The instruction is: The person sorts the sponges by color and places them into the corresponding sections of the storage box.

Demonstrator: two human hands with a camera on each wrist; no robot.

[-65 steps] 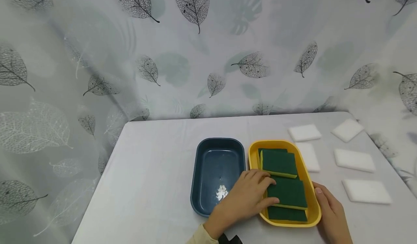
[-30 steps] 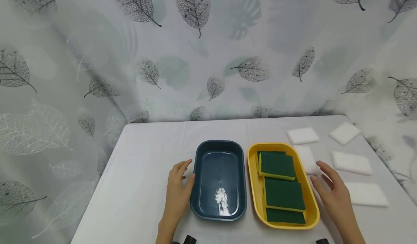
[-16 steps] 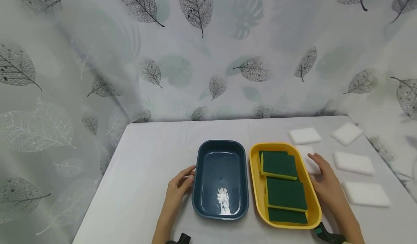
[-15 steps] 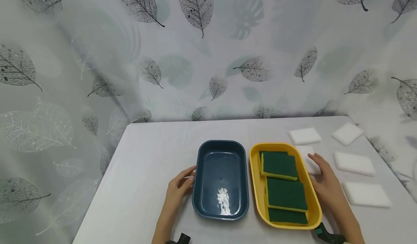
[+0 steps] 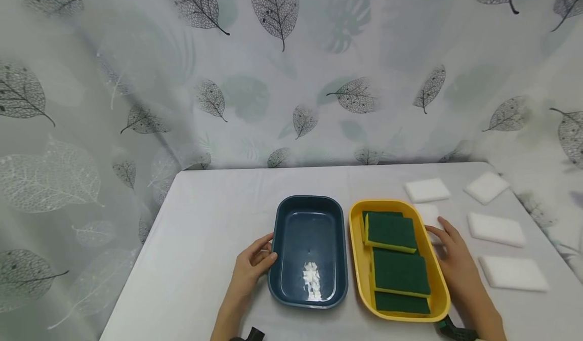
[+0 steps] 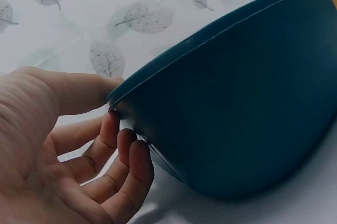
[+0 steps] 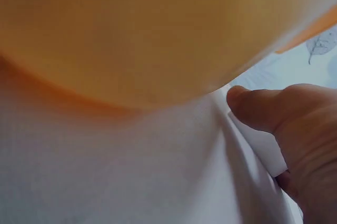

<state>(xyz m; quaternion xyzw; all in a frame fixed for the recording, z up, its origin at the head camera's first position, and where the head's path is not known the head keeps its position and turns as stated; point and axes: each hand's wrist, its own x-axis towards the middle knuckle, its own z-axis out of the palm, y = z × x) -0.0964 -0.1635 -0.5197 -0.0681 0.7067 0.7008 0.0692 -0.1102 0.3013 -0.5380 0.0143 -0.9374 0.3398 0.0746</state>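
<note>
My left hand holds the near left side of the dark blue plastic tray. In the left wrist view the thumb lies on the tray's rim and the curled fingers are under it against the wall. My right hand is at the right side of the yellow tray, over a white sponge that it partly covers. Thumb and fingers are spread at that sponge, with the thumb straight in the right wrist view. Green-and-yellow scouring sponges lie stacked in the yellow tray.
Several more white sponges lie at the right: two at the back and others nearer, such as one flat sponge. The white-covered table ends at a leaf-print curtain behind and at both sides.
My left hand has left the scouring sponges, moved left and taken hold of the blue tray's rim. The right hand has left the yellow tray's rim and shifted to the white sponge beside it.
</note>
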